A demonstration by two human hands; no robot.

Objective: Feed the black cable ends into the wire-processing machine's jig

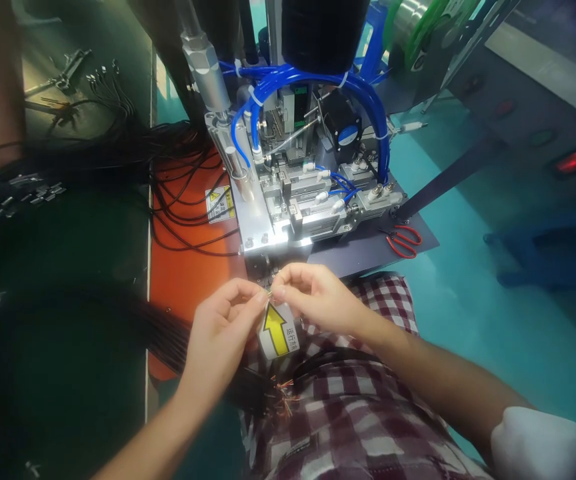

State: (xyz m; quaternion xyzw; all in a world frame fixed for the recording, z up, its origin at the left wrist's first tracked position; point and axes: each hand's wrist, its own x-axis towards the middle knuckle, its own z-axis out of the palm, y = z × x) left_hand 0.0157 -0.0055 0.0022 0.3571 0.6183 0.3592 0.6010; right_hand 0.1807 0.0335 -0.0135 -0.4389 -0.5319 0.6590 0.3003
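Observation:
My left hand (223, 330) and my right hand (321, 297) meet at the front edge of a metal machine (308, 200), thumbs and forefingers pinched. Between the fingertips show tiny thin wires (269, 293), partly hidden by the fingers. Just below the fingertips is a white label (288, 331) with a yellow arrow. A bundle of black cables (168, 333) runs from the left, behind my left forearm. Its stripped, frayed copper ends (283, 395) lie over the checked apron (353, 407) on my lap.
Red-handled pliers (404, 241) lie on the machine's base plate. More black cables (183, 160) trail across an orange surface (188, 280) from the dark green table (68, 267) at left. Blue air hoses (313, 73) arch over the machine. A green spool (408, 33) stands at the back.

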